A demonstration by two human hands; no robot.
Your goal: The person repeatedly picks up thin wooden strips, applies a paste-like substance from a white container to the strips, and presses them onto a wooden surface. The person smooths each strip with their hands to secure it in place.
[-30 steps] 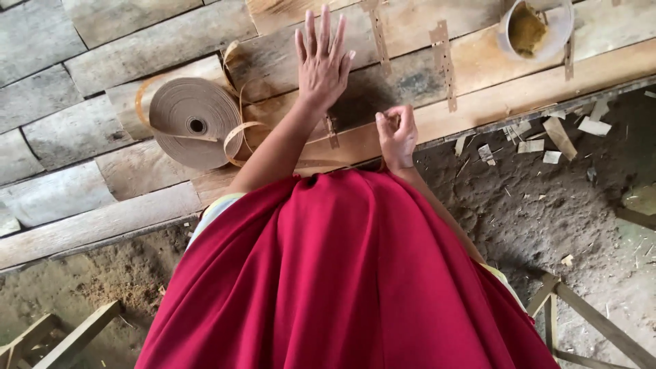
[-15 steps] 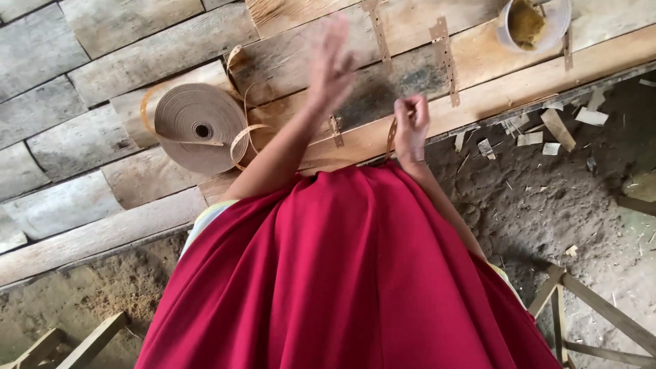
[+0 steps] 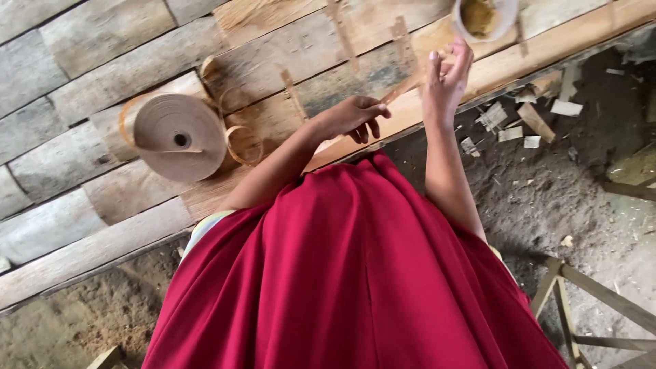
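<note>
Rough craft workshop, plank workbench (image 3: pixel 89 249), roll of thin wood strip (image 3: pixel 179 137), offcuts (image 3: pixel 529 126) on dirt floor (image 3: pixel 547 191)

two hands (image 3: pixel 352 117) – one roll (image 3: pixel 179 137) – one bowl (image 3: pixel 482 17)
</note>
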